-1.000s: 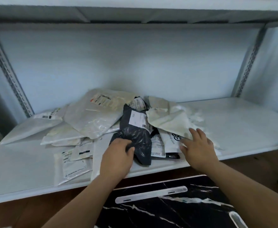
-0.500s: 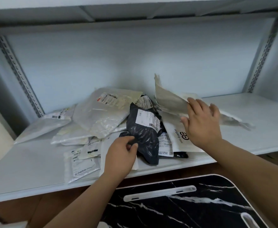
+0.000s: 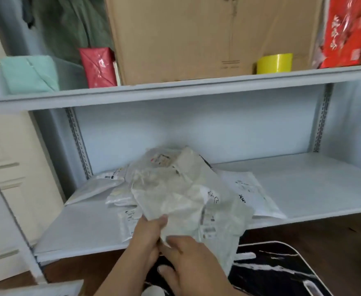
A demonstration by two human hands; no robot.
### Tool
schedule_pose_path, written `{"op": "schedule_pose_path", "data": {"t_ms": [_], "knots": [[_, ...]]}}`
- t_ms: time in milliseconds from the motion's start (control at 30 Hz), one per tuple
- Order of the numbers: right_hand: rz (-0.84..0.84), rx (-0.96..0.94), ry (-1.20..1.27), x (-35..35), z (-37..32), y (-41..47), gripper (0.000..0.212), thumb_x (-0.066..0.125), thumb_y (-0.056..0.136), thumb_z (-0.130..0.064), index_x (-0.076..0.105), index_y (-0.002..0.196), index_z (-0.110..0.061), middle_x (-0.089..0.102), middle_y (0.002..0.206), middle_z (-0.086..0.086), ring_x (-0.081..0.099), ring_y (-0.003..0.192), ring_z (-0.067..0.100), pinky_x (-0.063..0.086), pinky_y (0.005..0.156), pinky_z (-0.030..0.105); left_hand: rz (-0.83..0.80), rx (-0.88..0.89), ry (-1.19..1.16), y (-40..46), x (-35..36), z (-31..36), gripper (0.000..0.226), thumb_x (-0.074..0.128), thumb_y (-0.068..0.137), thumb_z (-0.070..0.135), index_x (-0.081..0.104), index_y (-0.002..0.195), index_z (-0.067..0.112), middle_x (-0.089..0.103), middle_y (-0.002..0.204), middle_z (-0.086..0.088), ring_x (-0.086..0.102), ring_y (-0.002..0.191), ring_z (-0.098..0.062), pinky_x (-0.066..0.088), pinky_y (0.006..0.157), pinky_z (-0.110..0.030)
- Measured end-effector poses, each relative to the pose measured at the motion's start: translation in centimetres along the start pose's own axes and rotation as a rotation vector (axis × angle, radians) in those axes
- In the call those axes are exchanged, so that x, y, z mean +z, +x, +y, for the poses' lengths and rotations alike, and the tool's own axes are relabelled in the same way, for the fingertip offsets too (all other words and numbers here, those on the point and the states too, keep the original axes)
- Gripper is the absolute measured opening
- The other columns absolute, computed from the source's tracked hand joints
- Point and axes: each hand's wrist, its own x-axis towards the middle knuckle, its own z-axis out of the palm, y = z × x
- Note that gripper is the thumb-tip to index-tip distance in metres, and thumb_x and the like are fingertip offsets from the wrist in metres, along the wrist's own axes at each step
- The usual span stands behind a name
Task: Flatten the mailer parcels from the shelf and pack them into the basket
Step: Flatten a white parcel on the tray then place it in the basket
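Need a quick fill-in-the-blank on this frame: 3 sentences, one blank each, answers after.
1. Both hands hold a crumpled ____ mailer lifted in front of the shelf.
2. The left hand pinches the mailer's lower ____ corner.
3. On the upper shelf, the roll of tape is ____ in colour; the right hand is lowest.

Answers: white; left; yellow
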Motion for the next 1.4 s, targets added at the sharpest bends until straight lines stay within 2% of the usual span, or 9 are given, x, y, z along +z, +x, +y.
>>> {"op": "schedule_pose_path", "data": {"t_ms": [133, 200, 333, 433, 567, 800, 967, 1100, 1400], "knots": [[0.274, 0.257, 0.221, -2.7, 2.3, -0.2, 0.035, 0.056, 0.082, -0.05, 0.062, 0.099, -0.02, 0.055, 0.103, -0.007, 0.053, 0.1, 0.014, 0.045, 0.086, 0.031, -0.011, 0.039, 0.114, -3.8, -5.9, 1.1, 0.028, 0.055, 0.091, -0.003, 0.06, 0.116, 0.007, 0.07, 0.107, -0.019, 0.065, 0.1, -0.039, 0.052, 0.086, -0.05], [0.331, 0.535, 0.252, -4.9, 4.3, 0.5, 0.059, 0.068, 0.079, -0.052, 0.053, 0.122, -0.014, 0.047, 0.127, 0.003, 0.04, 0.122, 0.021, 0.036, 0.102, 0.041, -0.026, 0.049, 0.144, -5.5, -8.2, 2.4, 0.026, 0.059, 0.09, 0.0, 0.061, 0.114, 0.01, 0.073, 0.103, -0.014, 0.067, 0.097, -0.034, 0.053, 0.08, -0.045], [0.051, 0.94, 0.562, -6.8, 6.9, -0.8, 0.124, 0.076, 0.055, -0.072, 0.021, 0.151, -0.015, 0.028, 0.154, 0.008, 0.031, 0.14, 0.028, 0.03, 0.112, 0.048, -0.034, 0.02, 0.143, -8.4, -12.2, 3.6, 0.027, 0.058, 0.09, 0.003, 0.06, 0.116, 0.01, 0.073, 0.102, -0.012, 0.07, 0.091, -0.032, 0.056, 0.071, -0.041], [-0.056, 0.958, 0.885, -6.2, 6.9, -3.4, 0.091, 0.081, 0.064, -0.057, 0.048, 0.136, -0.013, 0.061, 0.127, 0.006, 0.063, 0.109, 0.025, 0.052, 0.089, 0.039, 0.02, -0.008, 0.145, -9.3, -14.0, 2.8, 0.024, 0.06, 0.09, 0.008, 0.06, 0.114, 0.011, 0.073, 0.1, -0.013, 0.069, 0.09, -0.032, 0.056, 0.072, -0.042], [0.035, 0.911, 0.679, -3.8, 6.5, -6.1, 0.023, 0.066, 0.089, -0.031, 0.07, 0.093, -0.008, 0.071, 0.094, 0.01, 0.065, 0.084, 0.026, 0.05, 0.076, 0.037, 0.171, 0.004, 0.265, -9.2, -14.6, -0.1, 0.029, 0.06, 0.093, 0.029, 0.059, 0.113, 0.009, 0.07, 0.101, -0.012, 0.067, 0.088, -0.029, 0.053, 0.068, -0.036], [-0.039, 0.957, 0.455, -0.6, 8.3, -10.1, 0.036, 0.044, 0.101, -0.03, 0.065, 0.081, -0.008, 0.065, 0.085, 0.01, 0.056, 0.085, 0.03, 0.039, 0.074, 0.035, 0.268, 0.079, 0.56, -7.7, -14.8, -6.3, 0.081, 0.074, 0.068, 0.063, 0.048, 0.134, 0.021, 0.063, 0.118, 0.002, 0.065, 0.101, -0.024, 0.054, 0.085, -0.041], [-0.123, 1.061, 0.542, 1.1, 10.6, -11.6, 0.035, 0.049, 0.098, -0.035, 0.07, 0.083, -0.011, 0.065, 0.083, 0.005, 0.059, 0.085, 0.025, 0.045, 0.08, 0.037, 0.359, 0.182, 0.492, -5.2, -13.3, -7.6, 0.063, 0.072, 0.083, 0.035, 0.039, 0.136, 0.028, 0.058, 0.107, 0.003, 0.062, 0.092, -0.017, 0.051, 0.067, -0.028], [-0.022, 1.217, 0.766, 2.4, 12.2, -11.0, 0.034, 0.058, 0.09, -0.051, 0.063, 0.099, -0.019, 0.062, 0.099, -0.001, 0.057, 0.095, 0.021, 0.045, 0.085, 0.039, 0.42, 0.163, 0.607, -2.9, -11.9, -8.7, 0.019, 0.052, 0.096, 0.035, 0.055, 0.106, 0.019, 0.059, 0.09, 0.001, 0.056, 0.081, -0.017, 0.045, 0.069, -0.029], [0.209, 1.181, 0.473, 5.5, 15.8, -9.1, 0.04, 0.05, 0.097, -0.034, 0.057, 0.074, -0.002, 0.053, 0.067, 0.008, 0.047, 0.069, 0.027, 0.031, 0.062, 0.035, 0.45, -0.099, 0.475, 1.7, -12.0, -12.1, 0.025, 0.048, 0.098, 0.03, 0.063, 0.085, 0.015, 0.064, 0.091, -0.009, 0.06, 0.085, -0.026, 0.051, 0.081, -0.039]]}}
